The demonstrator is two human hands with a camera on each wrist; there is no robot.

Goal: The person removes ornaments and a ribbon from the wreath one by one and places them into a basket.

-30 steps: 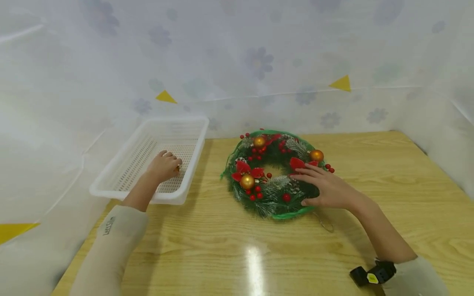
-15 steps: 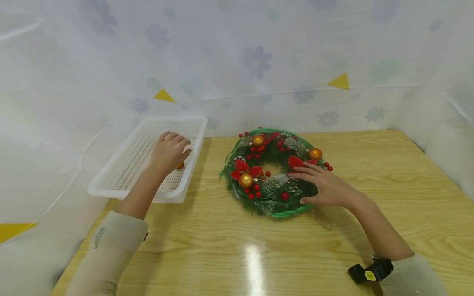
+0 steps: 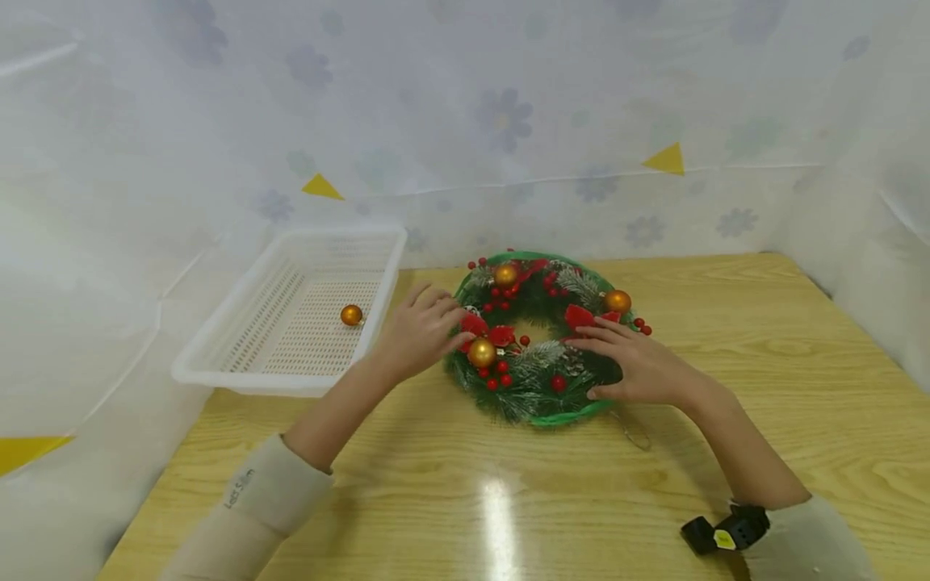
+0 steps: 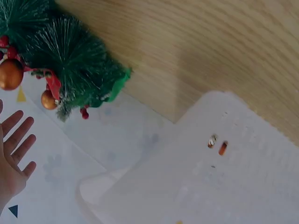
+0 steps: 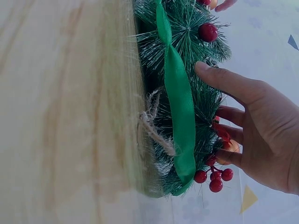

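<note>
The table carries a white basket with a gold ball inside. The wreath lies right of it. The right hand presses flat on the wreath, fingers spread; the left hand, fingers relaxed, touches its left edge.

Your right hand covers part of the round green wreath with red berries and gold balls, so you cannot see the decorations under its palm. In the left wrist view your left hand is cut by the left edge, and the white perforated plastic basket is blurred. The small gold ball inside it is too small to see clearly.
</note>
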